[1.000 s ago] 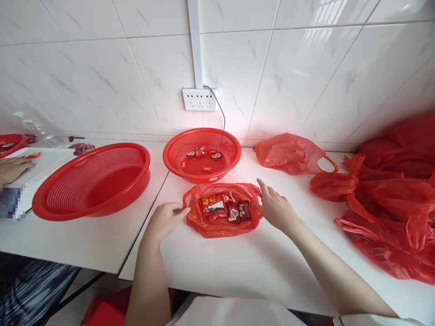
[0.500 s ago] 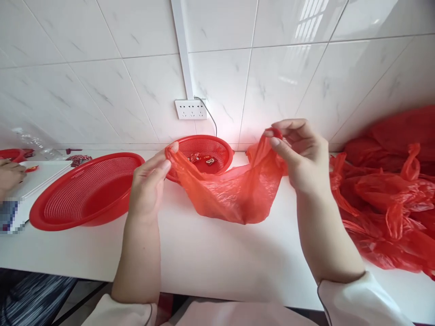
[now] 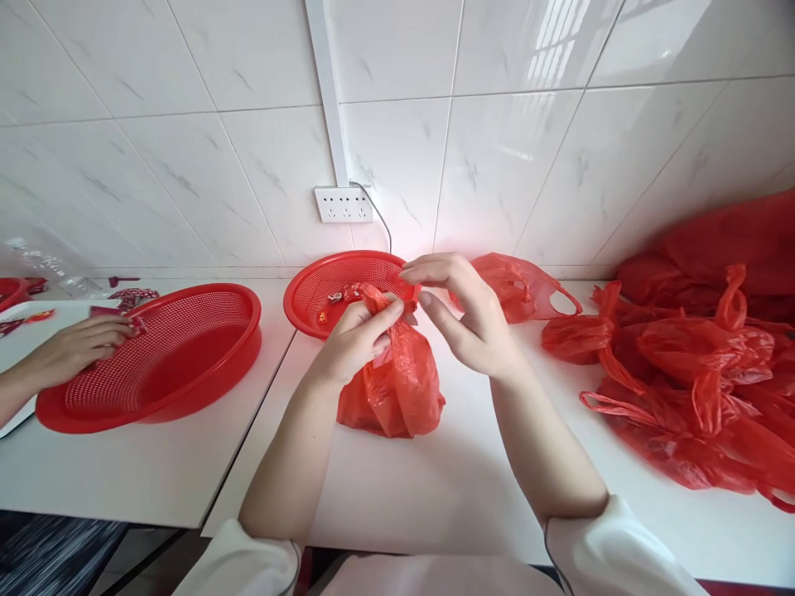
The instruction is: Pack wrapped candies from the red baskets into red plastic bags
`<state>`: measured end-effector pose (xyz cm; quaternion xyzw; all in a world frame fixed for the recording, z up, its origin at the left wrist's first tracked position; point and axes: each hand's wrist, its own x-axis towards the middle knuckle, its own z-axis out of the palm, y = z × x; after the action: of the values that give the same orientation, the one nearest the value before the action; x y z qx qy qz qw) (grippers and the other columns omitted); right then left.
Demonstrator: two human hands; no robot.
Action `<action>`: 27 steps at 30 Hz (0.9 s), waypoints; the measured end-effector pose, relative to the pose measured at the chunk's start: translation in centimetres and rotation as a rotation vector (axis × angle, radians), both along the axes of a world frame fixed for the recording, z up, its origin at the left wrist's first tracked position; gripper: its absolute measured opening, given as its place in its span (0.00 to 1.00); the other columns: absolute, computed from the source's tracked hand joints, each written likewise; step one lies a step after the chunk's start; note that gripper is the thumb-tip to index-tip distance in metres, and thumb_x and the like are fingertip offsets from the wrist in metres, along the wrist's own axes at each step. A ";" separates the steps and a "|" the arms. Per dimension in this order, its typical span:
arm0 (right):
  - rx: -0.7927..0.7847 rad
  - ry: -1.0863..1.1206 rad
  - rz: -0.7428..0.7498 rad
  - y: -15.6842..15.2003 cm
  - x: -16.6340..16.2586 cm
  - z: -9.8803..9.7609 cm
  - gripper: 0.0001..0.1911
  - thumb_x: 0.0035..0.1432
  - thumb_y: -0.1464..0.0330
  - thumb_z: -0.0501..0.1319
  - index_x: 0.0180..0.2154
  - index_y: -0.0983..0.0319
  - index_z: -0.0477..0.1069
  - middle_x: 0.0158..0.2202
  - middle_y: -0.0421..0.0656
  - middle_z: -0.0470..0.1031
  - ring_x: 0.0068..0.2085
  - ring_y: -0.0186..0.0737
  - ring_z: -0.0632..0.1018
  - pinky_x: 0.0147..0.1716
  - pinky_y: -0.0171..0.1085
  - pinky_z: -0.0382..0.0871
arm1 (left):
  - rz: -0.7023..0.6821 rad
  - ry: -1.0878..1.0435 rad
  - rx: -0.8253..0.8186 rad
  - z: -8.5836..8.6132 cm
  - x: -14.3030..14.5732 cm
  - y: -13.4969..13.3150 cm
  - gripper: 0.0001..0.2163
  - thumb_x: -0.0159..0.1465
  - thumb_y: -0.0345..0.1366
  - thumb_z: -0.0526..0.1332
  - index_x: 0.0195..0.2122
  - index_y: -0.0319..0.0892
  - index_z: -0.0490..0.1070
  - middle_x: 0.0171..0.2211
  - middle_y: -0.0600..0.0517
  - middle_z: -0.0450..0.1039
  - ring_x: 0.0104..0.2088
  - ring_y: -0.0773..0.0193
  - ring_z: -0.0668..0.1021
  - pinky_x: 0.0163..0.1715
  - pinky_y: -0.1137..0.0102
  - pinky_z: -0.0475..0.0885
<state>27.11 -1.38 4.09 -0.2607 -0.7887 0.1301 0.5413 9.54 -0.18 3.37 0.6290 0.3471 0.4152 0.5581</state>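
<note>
My left hand (image 3: 366, 335) is closed around the gathered neck of a red plastic bag (image 3: 403, 385), which hangs bunched together in front of me. Whether the bag touches the white table (image 3: 428, 497) I cannot tell. My right hand (image 3: 465, 310) is just right of the bag's top, its fingers apart and holding nothing. Behind the bag stands a small red plastic basket (image 3: 304, 290) with several wrapped pieces (image 3: 336, 297) in it. Part of this basket is hidden by the bag and my hands.
A larger red basket (image 3: 236, 364) stands on the left, with a co-worker's hand (image 3: 84, 348) over its rim holding a small red packet. Another red bag (image 3: 509, 290) lies by the wall. Many red bags (image 3: 701, 348) are heaped on the right. A power socket (image 3: 344, 204) is on the wall.
The bag was stretched between both hands; now its top is gathered in my left hand. My right hand has let go. The co-worker's hand has come over the large basket.
</note>
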 end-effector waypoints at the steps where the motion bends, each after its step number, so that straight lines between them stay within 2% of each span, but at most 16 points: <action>1: -0.035 0.011 -0.013 0.1 0.1 -0.5 0.13 0.64 0.71 0.55 0.50 0.57 0.68 0.51 0.45 0.73 0.53 0.43 0.74 0.52 0.46 0.72 | 0.016 -0.031 -0.024 -0.3 -0.1 0.1 0.14 0.65 0.47 0.59 0.30 0.42 0.70 0.26 0.55 0.68 0.15 0.78 0.57 0.12 0.78 0.52; 6: -0.206 0.019 0.026 0.8 -0.1 -3.0 0.14 0.60 0.74 0.57 0.48 0.59 0.69 0.43 0.43 0.76 0.42 0.37 0.77 0.46 0.41 0.74 | -0.047 -0.093 -0.060 -1.4 -0.3 0.1 0.13 0.66 0.46 0.57 0.31 0.42 0.67 0.15 0.59 0.60 0.12 0.74 0.62 0.14 0.77 0.59; 10: -0.185 0.229 -0.103 0.8 0.0 -4.0 0.14 0.57 0.74 0.60 0.46 0.59 0.67 0.40 0.42 0.74 0.39 0.36 0.76 0.43 0.41 0.74 | 0.004 -0.088 -0.132 -2.2 -0.6 0.5 0.13 0.66 0.47 0.56 0.42 0.43 0.71 0.14 0.59 0.64 0.12 0.71 0.66 0.17 0.75 0.64; 12: -0.135 0.292 -0.110 0.4 0.5 -4.1 0.14 0.56 0.74 0.60 0.45 0.58 0.66 0.38 0.41 0.73 0.37 0.37 0.76 0.42 0.41 0.74 | -0.010 -0.086 -0.193 -2.5 -1.1 1.0 0.15 0.66 0.47 0.57 0.45 0.43 0.73 0.15 0.57 0.65 0.14 0.71 0.68 0.19 0.75 0.65; 14: -0.113 0.190 -0.017 -0.2 1.0 -4.0 0.12 0.56 0.75 0.60 0.42 0.57 0.67 0.37 0.41 0.74 0.36 0.37 0.76 0.39 0.41 0.74 | -0.024 -0.133 -0.265 -2.7 -1.5 1.4 0.14 0.65 0.46 0.58 0.45 0.42 0.75 0.14 0.58 0.62 0.16 0.72 0.69 0.20 0.76 0.66; 16: -0.127 -0.050 0.121 -0.8 1.5 -3.9 0.11 0.57 0.76 0.59 0.41 0.57 0.69 0.36 0.42 0.75 0.36 0.38 0.76 0.37 0.40 0.74 | -0.059 -0.194 -0.339 -2.8 -1.9 1.7 0.13 0.65 0.44 0.60 0.44 0.43 0.76 0.13 0.58 0.61 0.17 0.72 0.70 0.22 0.77 0.67; 18: -0.144 -0.253 0.225 -1.1 1.7 -3.7 0.11 0.58 0.76 0.58 0.41 0.56 0.70 0.36 0.42 0.76 0.35 0.38 0.76 0.36 0.40 0.73 | -0.128 -0.215 -0.388 -2.8 -2.1 1.8 0.10 0.64 0.41 0.61 0.41 0.43 0.76 0.18 0.56 0.67 0.20 0.71 0.72 0.24 0.76 0.70; 19: -0.146 -0.287 0.247 -1.2 1.8 -3.7 0.10 0.59 0.76 0.59 0.40 0.56 0.71 0.35 0.42 0.75 0.35 0.38 0.75 0.36 0.40 0.72 | -0.160 -0.207 -0.390 -2.8 -2.2 1.7 0.09 0.64 0.41 0.61 0.40 0.43 0.76 0.22 0.54 0.72 0.22 0.71 0.74 0.25 0.76 0.71; 21: -0.147 -0.205 0.209 -0.9 1.7 -3.8 0.05 0.58 0.72 0.62 0.37 0.57 0.71 0.34 0.42 0.73 0.36 0.38 0.74 0.37 0.40 0.72 | -0.209 -0.139 -0.334 -2.5 -2.3 1.4 0.08 0.64 0.40 0.61 0.37 0.43 0.75 0.30 0.51 0.76 0.26 0.68 0.78 0.27 0.75 0.72; 23: -0.163 -0.056 0.114 -0.4 1.4 -4.2 0.03 0.58 0.69 0.63 0.34 0.58 0.69 0.35 0.43 0.71 0.39 0.40 0.74 0.41 0.42 0.72 | -0.237 -0.006 -0.209 -2.2 -2.3 0.9 0.06 0.63 0.39 0.63 0.36 0.42 0.74 0.33 0.51 0.76 0.30 0.66 0.80 0.30 0.73 0.74; 25: -0.222 0.042 0.061 0.1 1.1 -4.6 0.03 0.61 0.66 0.61 0.35 0.58 0.68 0.41 0.45 0.71 0.46 0.43 0.74 0.48 0.45 0.70 | -0.243 0.175 -0.022 -1.7 -2.3 0.2 0.05 0.61 0.35 0.64 0.38 0.43 0.73 0.33 0.51 0.76 0.32 0.63 0.80 0.34 0.70 0.74; 27: -0.342 0.075 0.132 0.4 0.6 -5.1 0.07 0.65 0.62 0.57 0.43 0.57 0.69 0.53 0.47 0.69 0.55 0.44 0.71 0.53 0.47 0.67 | -0.237 0.362 0.207 -1.4 -2.3 -0.4 0.08 0.60 0.30 0.62 0.41 0.44 0.72 0.35 0.52 0.75 0.34 0.63 0.79 0.36 0.69 0.74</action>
<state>27.74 -0.94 -1.00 -0.2916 -0.7499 0.3071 0.5083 7.19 -0.54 1.94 0.7834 0.3208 0.2609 0.4640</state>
